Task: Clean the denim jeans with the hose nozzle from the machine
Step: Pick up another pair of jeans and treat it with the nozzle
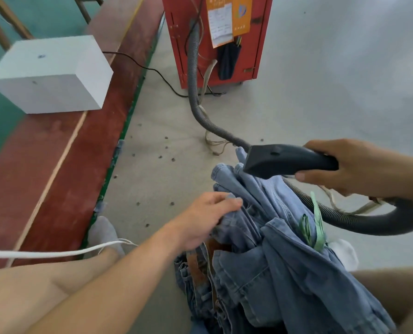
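Denim jeans (273, 261) lie bunched between the person's legs, the left hand (200, 220) pinching their upper folds. Right hand (352, 167) fingers clamp the hose nozzle (282, 161) just above the denim

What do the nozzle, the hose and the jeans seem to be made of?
Nozzle: likely matte dark plastic, moulded and smooth. Hose: grey ribbed flexible plastic, bending freely. Jeans: light blue denim, woven with visible seams, folds softly.
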The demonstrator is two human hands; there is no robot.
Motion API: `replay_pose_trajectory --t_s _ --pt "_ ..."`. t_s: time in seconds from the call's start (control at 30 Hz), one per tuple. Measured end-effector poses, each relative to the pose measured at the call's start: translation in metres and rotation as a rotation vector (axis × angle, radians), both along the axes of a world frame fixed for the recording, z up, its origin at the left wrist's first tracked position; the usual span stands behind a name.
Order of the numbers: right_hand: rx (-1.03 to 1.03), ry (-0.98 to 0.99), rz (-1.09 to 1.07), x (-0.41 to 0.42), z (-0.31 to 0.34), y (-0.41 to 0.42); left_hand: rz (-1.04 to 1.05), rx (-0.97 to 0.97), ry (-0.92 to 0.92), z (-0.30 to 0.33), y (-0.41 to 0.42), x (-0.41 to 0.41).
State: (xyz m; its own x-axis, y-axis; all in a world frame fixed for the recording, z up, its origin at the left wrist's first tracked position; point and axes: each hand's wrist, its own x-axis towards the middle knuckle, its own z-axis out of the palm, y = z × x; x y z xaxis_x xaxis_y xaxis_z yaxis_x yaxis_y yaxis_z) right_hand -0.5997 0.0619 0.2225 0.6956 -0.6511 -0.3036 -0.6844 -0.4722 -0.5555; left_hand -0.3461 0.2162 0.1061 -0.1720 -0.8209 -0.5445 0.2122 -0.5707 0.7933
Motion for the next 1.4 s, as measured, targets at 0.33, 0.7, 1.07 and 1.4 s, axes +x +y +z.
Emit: replay_pose_trajectory --t_s 0.33,0.7,1.07,1.4 --pt "0.191 0.062 0.059 -0.016 -0.005 0.008 0.073 0.238 0.492 -0.013 0.001 -0.006" --pt "0.050 0.064 -0.005 0.003 -0.007 0.008 0.089 0.158 0.816 -0.010 0.008 -0.018" --pt "0.356 0.233 0.189 -0.012 -0.003 0.017 0.113 0.251 0.350 -0.011 0.023 -0.054" --pt "0.366 0.284 0.154 -0.026 0.001 0.004 0.129 0.310 0.353 -0.009 0.033 -0.062"
